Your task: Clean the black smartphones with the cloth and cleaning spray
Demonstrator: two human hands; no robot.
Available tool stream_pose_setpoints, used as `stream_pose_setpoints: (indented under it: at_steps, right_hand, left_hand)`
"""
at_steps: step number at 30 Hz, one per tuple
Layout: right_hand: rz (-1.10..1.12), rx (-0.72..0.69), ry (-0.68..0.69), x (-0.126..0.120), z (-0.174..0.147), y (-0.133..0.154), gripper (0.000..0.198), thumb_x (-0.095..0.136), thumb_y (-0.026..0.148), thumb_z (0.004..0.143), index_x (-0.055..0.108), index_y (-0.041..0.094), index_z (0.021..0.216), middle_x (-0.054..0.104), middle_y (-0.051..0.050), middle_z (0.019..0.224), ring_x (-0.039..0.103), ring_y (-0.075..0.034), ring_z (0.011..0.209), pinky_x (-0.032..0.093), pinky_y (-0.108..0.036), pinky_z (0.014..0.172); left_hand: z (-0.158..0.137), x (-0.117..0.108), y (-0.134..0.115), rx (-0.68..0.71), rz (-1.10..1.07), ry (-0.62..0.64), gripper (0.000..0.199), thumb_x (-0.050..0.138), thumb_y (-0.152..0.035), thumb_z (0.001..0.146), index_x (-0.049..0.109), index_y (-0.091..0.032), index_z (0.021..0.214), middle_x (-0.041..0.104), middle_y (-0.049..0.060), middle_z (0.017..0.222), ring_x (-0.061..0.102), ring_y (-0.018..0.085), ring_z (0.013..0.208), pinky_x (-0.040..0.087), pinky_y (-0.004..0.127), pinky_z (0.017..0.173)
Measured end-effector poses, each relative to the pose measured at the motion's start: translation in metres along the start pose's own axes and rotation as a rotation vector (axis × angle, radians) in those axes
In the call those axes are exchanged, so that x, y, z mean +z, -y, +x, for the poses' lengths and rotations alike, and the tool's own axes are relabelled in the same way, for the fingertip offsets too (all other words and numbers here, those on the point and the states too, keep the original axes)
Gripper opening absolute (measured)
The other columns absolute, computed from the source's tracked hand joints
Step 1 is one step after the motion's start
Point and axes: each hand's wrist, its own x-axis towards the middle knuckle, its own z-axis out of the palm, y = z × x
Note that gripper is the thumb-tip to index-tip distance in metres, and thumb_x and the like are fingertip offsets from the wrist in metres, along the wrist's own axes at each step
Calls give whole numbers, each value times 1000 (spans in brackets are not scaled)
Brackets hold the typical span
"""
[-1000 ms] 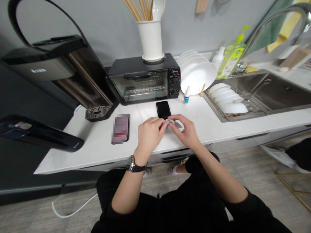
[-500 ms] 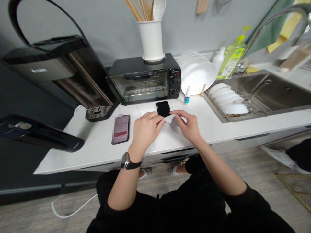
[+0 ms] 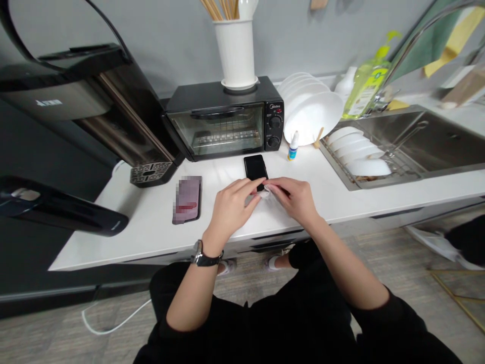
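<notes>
My left hand (image 3: 235,203) and my right hand (image 3: 294,196) meet over the counter. Between their fingertips is a small white cloth or tissue (image 3: 265,193), partly bunched up; I cannot tell which material it is. Both hands are closed on it in a pinch. Just beyond the fingers a black phone (image 3: 255,165) lies flat, its near end partly covered by them. Behind and to the right stands a small white bottle with a blue label (image 3: 293,147). Left of my left hand another phone (image 3: 188,199) lies with its blurred screen up.
A black toaster oven (image 3: 227,124) with a white utensil holder (image 3: 235,53) on top stands at the back. To the left are a drinks machine (image 3: 94,101) and a dark flask (image 3: 68,210). White plates (image 3: 314,119) and a sink (image 3: 420,151) lie to the right.
The white cloth or tissue was stretched between my hands and is now bunched. My hands have drawn closer together and cover the near end of the black phone.
</notes>
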Motion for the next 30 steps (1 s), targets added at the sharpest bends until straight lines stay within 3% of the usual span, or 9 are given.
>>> stream_pose_setpoints:
  at_steps: [3,7,9,15,19,22,25,27,30]
  right_hand:
    - [-25,48,-2,0,6,6,36,59,54,102,77,24,94,78,-2,79,68,-17,65,51,-30,63]
    - [-49,93,-52,-1,8,8,42,64,60,98,71,22,80,69,1,63,55,-12,51,41,-27,56]
    - [-42,100,-56,-1,7,8,42,64,59,98,71,22,80,68,1,64,55,-12,52,40,-28,56]
    - [86,71,61,-6,0,2,27,65,48,100,77,24,97,78,-3,90,69,-18,77,52,-30,69]
    - [157,88,141,-7,0,-14,22,67,43,98,78,26,105,78,-4,100,70,-19,85,56,-32,71]
    - [180,127,32,-8,9,-23,19,70,42,96,80,26,100,80,-5,96,72,-21,86,58,-36,74]
    - [162,66,-91,-15,19,-19,18,66,37,99,81,29,107,81,-5,105,74,-24,99,59,-43,88]
    - [137,-1,-52,-20,16,-13,19,64,34,101,79,30,112,80,-4,111,74,-24,106,58,-44,96]
    - [80,-79,186,-20,-6,-10,19,59,31,104,75,29,114,77,-5,121,72,-23,115,56,-44,102]
  left_hand:
    - [3,-1,-3,-38,-44,-60,26,56,-22,103,77,-22,119,75,4,97,70,18,89,55,30,81]
    - [5,1,-8,-7,-123,13,41,67,-34,100,66,-22,139,76,6,112,71,20,102,56,33,92]
    - [4,6,-9,-26,-158,5,41,68,-39,99,67,-22,137,77,7,114,72,20,101,57,33,92]
    - [-2,14,-4,-75,-205,-51,25,54,-27,106,76,-23,118,80,5,103,74,17,91,58,30,84]
    - [6,9,7,-115,-178,-174,18,63,-29,102,79,-22,105,81,3,97,73,16,83,55,28,77]
    - [21,-1,14,-107,-102,-228,17,71,-35,98,77,-21,90,79,1,86,71,16,76,54,27,73]
    - [29,-13,15,-67,-68,-269,22,70,-39,98,73,-20,87,78,2,86,72,17,81,55,29,79]
    - [21,-15,13,-12,-113,-223,19,66,-38,100,70,-21,93,80,4,98,75,18,92,57,32,89]
    - [-10,-2,12,36,-176,-19,14,60,-32,104,66,-21,98,76,9,126,72,21,117,56,39,105]
